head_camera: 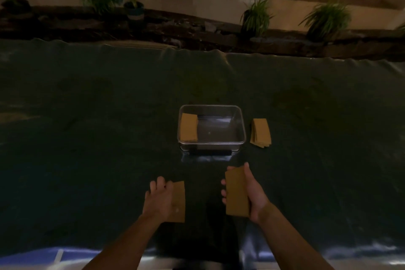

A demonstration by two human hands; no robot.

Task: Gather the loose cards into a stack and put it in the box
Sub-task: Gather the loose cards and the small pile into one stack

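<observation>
Four stacks of tan cards were in view: one in the left hand [161, 198], one in the right hand [254, 195], one lying inside the left end of the box [241, 136], and one on the dark cloth [87, 138] just right of it. There was one clear box and two hands. Along the far edge stood about five potted plants, the dim left ones hard to count.

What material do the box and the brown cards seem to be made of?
The box: probably clear hard plastic, glossy. Its walls are see-through and the floor shows light glare, though glass cannot be excluded.

The cards beside it, and those in each hand: likely matte kraft paper or thin cardboard. They are flat, plain tan and show no shine.
</observation>
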